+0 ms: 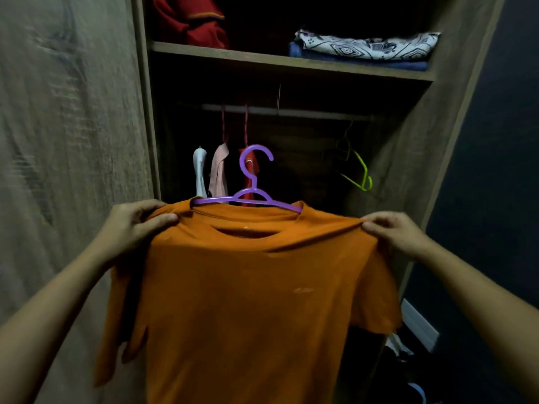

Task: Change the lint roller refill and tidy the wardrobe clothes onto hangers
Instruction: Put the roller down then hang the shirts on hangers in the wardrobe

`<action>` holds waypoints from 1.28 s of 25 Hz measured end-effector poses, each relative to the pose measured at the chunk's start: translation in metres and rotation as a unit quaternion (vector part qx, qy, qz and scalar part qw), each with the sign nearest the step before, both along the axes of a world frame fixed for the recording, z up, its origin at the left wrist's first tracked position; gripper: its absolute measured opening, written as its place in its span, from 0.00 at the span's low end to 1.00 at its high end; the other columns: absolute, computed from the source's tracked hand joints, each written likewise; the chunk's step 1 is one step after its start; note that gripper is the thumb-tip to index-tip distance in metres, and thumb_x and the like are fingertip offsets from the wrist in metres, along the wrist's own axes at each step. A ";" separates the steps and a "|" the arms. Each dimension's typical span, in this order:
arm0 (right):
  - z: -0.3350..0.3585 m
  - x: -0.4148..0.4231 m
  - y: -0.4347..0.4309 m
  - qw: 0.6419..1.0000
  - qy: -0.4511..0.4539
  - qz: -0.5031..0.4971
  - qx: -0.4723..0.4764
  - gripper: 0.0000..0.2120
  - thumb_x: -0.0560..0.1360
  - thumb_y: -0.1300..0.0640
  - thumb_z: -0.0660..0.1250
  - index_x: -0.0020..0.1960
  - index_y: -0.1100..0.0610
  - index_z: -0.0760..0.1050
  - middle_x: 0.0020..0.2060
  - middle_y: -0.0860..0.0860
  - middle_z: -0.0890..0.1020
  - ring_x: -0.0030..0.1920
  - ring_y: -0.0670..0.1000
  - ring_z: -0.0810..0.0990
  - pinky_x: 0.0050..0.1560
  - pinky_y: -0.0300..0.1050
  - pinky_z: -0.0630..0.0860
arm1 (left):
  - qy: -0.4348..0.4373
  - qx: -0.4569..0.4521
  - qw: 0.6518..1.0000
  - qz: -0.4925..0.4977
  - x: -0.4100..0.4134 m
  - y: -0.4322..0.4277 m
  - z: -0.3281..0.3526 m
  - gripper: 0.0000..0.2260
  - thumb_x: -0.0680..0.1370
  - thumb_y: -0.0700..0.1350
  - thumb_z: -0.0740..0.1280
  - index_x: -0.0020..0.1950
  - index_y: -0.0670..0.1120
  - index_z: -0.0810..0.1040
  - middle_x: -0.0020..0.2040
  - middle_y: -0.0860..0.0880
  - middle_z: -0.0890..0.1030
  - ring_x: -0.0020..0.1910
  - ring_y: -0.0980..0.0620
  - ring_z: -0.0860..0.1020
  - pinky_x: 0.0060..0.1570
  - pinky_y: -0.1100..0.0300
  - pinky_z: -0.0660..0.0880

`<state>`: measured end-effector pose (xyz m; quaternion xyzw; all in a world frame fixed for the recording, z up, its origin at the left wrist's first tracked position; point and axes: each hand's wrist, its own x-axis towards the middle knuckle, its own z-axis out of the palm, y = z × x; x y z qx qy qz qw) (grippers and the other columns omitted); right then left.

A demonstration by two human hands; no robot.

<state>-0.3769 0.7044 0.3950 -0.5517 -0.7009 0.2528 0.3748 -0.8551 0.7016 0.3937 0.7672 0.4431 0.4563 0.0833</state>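
An orange T-shirt (248,301) hangs in front of me on a purple plastic hanger (250,196), whose arms pass through the neck opening and whose hook points up. My left hand (137,223) pinches the shirt's left shoulder. My right hand (393,231) pinches its right shoulder. The shirt is held up before the open wardrobe, below the hanging rail (285,112). No lint roller is in view.
Several garments (218,173) hang at the rail's left, and an empty green hanger (361,173) hangs at its right. The shelf (262,61) above holds red clothes (192,21) and a folded patterned stack (364,48). The wardrobe door (67,141) stands open on my left.
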 end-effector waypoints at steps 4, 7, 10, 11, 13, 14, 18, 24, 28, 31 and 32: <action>0.015 0.006 0.009 0.998 0.043 -0.032 -0.037 0.08 0.77 0.55 0.61 0.52 0.45 0.76 0.51 0.48 0.78 0.56 0.50 0.75 0.53 0.47 0.70 | -0.057 -0.009 0.998 -0.029 0.009 0.001 0.005 0.05 0.71 0.58 0.69 0.44 0.68 0.78 0.45 0.64 0.81 0.44 0.65 0.79 0.41 0.65 0.73; 0.016 -0.009 0.007 0.999 0.033 0.000 -0.026 0.12 0.77 0.52 0.60 0.60 0.48 0.72 0.54 0.46 0.77 0.59 0.48 0.75 0.56 0.43 0.70 | -0.082 0.001 0.996 -0.030 0.017 0.005 0.003 0.09 0.72 0.49 0.67 0.43 0.67 0.79 0.42 0.65 0.81 0.43 0.65 0.79 0.40 0.67 0.73; 0.021 -0.022 0.004 0.998 0.005 0.056 0.007 0.23 0.71 0.34 0.56 0.59 0.45 0.73 0.55 0.47 0.78 0.56 0.47 0.77 0.55 0.43 0.73 | -0.101 0.013 0.994 -0.030 0.022 0.008 0.004 0.10 0.74 0.43 0.68 0.41 0.60 0.81 0.40 0.59 0.82 0.42 0.63 0.79 0.39 0.72 0.75; 0.022 -0.026 0.005 0.997 -0.047 0.066 0.017 0.24 0.71 0.34 0.55 0.59 0.45 0.73 0.54 0.48 0.78 0.55 0.47 0.77 0.55 0.44 0.74 | -0.106 0.013 0.993 -0.041 0.026 0.007 0.005 0.10 0.74 0.43 0.68 0.42 0.60 0.81 0.40 0.58 0.82 0.42 0.64 0.79 0.40 0.74 0.74; 0.023 -0.039 0.007 0.988 -0.122 0.080 0.051 0.20 0.74 0.36 0.54 0.54 0.47 0.75 0.49 0.48 0.79 0.50 0.45 0.79 0.52 0.43 0.75 | -0.097 0.010 0.993 -0.065 0.035 0.006 0.007 0.11 0.74 0.45 0.66 0.43 0.63 0.81 0.41 0.62 0.82 0.42 0.65 0.79 0.41 0.75 0.74; 0.022 -0.045 0.007 0.985 -0.132 0.083 0.073 0.16 0.76 0.40 0.54 0.51 0.47 0.76 0.46 0.47 0.80 0.47 0.42 0.79 0.50 0.41 0.74 | -0.090 0.005 0.994 -0.069 0.038 0.005 0.007 0.12 0.75 0.47 0.64 0.43 0.65 0.81 0.41 0.63 0.82 0.42 0.65 0.79 0.40 0.74 0.74; 0.008 -0.046 0.009 0.989 -0.078 0.090 0.090 0.12 0.78 0.49 0.56 0.42 0.47 0.76 0.36 0.43 0.79 0.39 0.38 0.77 0.46 0.40 0.71 | -0.107 -0.066 0.990 -0.068 0.038 0.003 0.014 0.16 0.78 0.54 0.55 0.38 0.56 0.80 0.32 0.57 0.79 0.32 0.62 0.77 0.36 0.66 0.73; 0.017 -0.029 0.009 0.990 -0.024 0.033 0.135 0.20 0.73 0.35 0.57 0.44 0.49 0.78 0.41 0.50 0.81 0.45 0.50 0.79 0.52 0.51 0.73 | -0.012 -0.214 0.973 -0.085 0.031 -0.003 -0.018 0.24 0.77 0.49 0.64 0.68 0.61 0.56 0.57 0.67 0.66 0.52 0.65 0.71 0.45 0.67 0.71; 0.030 -0.017 0.002 0.991 -0.052 0.017 0.122 0.34 0.58 0.21 0.55 0.47 0.45 0.77 0.46 0.49 0.80 0.49 0.48 0.78 0.51 0.46 0.72 | -0.108 -0.159 0.979 -0.060 0.018 0.003 -0.033 0.04 0.75 0.50 0.66 0.49 0.55 0.76 0.42 0.54 0.78 0.39 0.57 0.77 0.37 0.64 0.73; 0.028 -0.013 0.000 0.993 -0.074 0.020 0.093 0.28 0.63 0.25 0.57 0.47 0.44 0.78 0.47 0.49 0.81 0.51 0.50 0.79 0.57 0.55 0.73 | -0.329 -0.157 0.928 -0.083 0.006 0.014 -0.021 0.15 0.75 0.56 0.63 0.33 0.51 0.80 0.24 0.54 0.71 0.23 0.59 0.68 0.23 0.69 0.64; 0.025 -0.013 0.001 0.993 -0.080 0.020 0.091 0.24 0.65 0.28 0.57 0.47 0.44 0.79 0.46 0.49 0.81 0.51 0.50 0.79 0.58 0.58 0.73 | -0.343 -0.160 0.923 -0.075 0.005 0.016 -0.017 0.16 0.75 0.56 0.61 0.32 0.52 0.79 0.23 0.54 0.70 0.22 0.59 0.67 0.23 0.69 0.63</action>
